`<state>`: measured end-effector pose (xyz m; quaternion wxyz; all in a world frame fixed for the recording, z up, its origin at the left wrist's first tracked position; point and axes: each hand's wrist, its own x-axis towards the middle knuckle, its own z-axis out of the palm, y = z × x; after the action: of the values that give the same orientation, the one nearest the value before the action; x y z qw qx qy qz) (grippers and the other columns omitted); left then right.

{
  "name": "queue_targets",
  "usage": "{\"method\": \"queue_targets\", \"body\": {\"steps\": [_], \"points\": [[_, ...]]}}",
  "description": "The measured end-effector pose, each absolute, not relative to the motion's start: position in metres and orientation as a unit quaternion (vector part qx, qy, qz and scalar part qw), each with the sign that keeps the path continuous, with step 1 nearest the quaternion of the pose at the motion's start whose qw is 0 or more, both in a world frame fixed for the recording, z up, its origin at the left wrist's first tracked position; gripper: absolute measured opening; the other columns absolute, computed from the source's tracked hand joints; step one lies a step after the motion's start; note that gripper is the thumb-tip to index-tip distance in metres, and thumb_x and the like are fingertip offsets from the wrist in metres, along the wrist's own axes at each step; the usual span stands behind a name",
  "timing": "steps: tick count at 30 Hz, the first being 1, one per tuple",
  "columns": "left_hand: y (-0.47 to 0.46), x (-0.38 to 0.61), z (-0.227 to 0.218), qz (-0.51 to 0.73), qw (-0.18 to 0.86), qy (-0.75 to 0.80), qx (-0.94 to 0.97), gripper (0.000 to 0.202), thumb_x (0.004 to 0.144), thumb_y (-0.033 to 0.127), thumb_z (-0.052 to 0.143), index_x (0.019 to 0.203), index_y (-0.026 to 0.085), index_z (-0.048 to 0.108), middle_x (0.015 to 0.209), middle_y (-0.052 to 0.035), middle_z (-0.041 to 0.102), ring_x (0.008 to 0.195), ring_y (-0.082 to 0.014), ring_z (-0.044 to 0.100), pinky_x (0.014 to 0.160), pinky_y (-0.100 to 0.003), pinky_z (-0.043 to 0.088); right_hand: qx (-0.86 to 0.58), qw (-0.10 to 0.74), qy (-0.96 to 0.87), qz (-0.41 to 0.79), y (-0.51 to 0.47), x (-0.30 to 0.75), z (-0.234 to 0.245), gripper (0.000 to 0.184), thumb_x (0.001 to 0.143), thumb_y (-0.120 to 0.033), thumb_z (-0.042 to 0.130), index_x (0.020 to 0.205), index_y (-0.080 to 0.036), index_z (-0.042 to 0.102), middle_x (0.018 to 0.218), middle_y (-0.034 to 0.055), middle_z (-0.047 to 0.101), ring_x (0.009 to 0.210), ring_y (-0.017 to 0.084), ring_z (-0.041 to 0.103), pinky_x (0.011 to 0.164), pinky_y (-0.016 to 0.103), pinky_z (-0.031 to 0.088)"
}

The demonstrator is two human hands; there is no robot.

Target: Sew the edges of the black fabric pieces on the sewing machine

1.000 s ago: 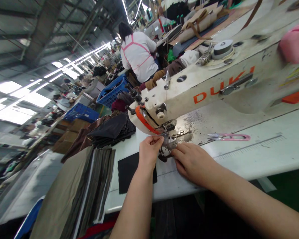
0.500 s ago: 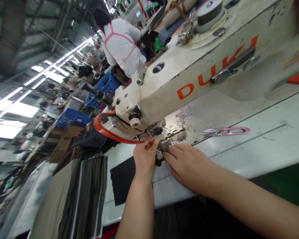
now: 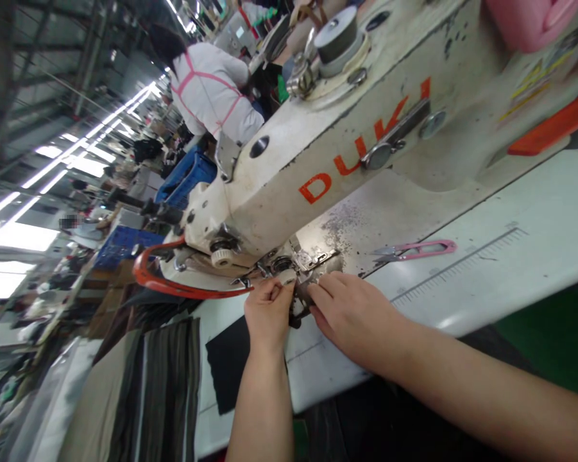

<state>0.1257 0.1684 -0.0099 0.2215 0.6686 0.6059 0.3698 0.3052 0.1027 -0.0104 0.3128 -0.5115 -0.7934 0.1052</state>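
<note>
Nearby, pink snips (image 3: 398,251) and black cloth (image 3: 228,364) flank the curled hands (image 3: 268,317), their hold unclear.

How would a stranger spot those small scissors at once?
Find the orange-lettered sewing machine, then the white table before it. Where the two meet, right of the right hand, lie the scissors, pink-handled and pointed, unlike the grey ruler marks printed beside them.

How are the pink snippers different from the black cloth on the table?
The snippers have pink handles and metal blades; the cloth is plain black. The snippers are narrow and pointed, the cloth broad. The snippers lie wholly in view, the cloth partly behind the left arm. Both lie flat.
</note>
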Motion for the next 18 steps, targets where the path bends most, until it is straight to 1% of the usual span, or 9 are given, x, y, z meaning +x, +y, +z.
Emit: {"method": "queue_targets", "body": {"steps": [3,5,8,11,14,18], "points": [[0.165,0.122,-0.01,0.397,0.256,0.596,0.649,0.019,0.078,0.036,0.081,0.087,0.019,0.079,0.065,0.0021,0.061,0.063,-0.0126,0.058,0.059,-0.024,0.044,-0.541,0.339,-0.755,0.149,0.104,0.308,-0.01,0.015,0.1,-0.021,0.049,0.097,-0.017,0.064,0.094,0.0081,0.06,0.091,0.022,0.055,0.083,0.038,0.048],[0.162,0.119,-0.008,0.407,0.278,0.586,0.643,0.02,0.077,0.036,0.082,0.087,0.02,0.079,0.071,0.0009,0.063,0.063,-0.0116,0.057,0.059,-0.023,0.044,-0.538,0.351,-0.748,0.167,0.105,0.309,-0.011,0.017,0.101,-0.021,0.048,0.097,-0.016,0.065,0.094,0.0082,0.06,0.093,0.021,0.056,0.087,0.037,0.048],[0.16,0.116,-0.002,0.366,0.327,0.546,0.679,0.016,0.077,0.034,0.083,0.084,0.02,0.08,0.08,-0.002,0.065,0.068,-0.0113,0.058,0.06,-0.023,0.044,-0.537,0.381,-0.73,0.181,0.107,0.309,-0.014,0.017,0.101,-0.019,0.049,0.103,-0.015,0.065,0.097,0.0084,0.062,0.099,0.021,0.057,0.09,0.036,0.048],[0.159,0.118,0.005,0.325,0.355,0.509,0.713,0.013,0.079,0.033,0.082,0.083,0.02,0.08,0.081,-0.0033,0.064,0.069,-0.0124,0.057,0.06,-0.023,0.044,-0.53,0.403,-0.722,0.187,0.109,0.307,-0.017,0.016,0.1,-0.02,0.052,0.108,-0.015,0.065,0.101,0.0089,0.063,0.101,0.021,0.057,0.091,0.037,0.049],[0.158,0.122,0.008,0.309,0.366,0.492,0.727,0.013,0.08,0.033,0.08,0.083,0.021,0.08,0.078,-0.0027,0.062,0.067,-0.0125,0.054,0.06,-0.024,0.043,-0.52,0.397,-0.734,0.184,0.109,0.308,-0.017,0.013,0.099,-0.019,0.053,0.104,-0.015,0.065,0.099,0.0084,0.063,0.099,0.02,0.057,0.091,0.037,0.048],[0.158,0.124,0.007,0.297,0.384,0.487,0.726,0.012,0.08,0.033,0.08,0.082,0.02,0.08,0.079,-0.0028,0.061,0.067,-0.0122,0.054,0.059,-0.023,0.042,-0.521,0.37,-0.746,0.186,0.107,0.311,-0.014,0.009,0.095,-0.012,0.057,0.093,-0.016,0.064,0.094,0.0068,0.062,0.09,0.019,0.056,0.086,0.034,0.047]]}}
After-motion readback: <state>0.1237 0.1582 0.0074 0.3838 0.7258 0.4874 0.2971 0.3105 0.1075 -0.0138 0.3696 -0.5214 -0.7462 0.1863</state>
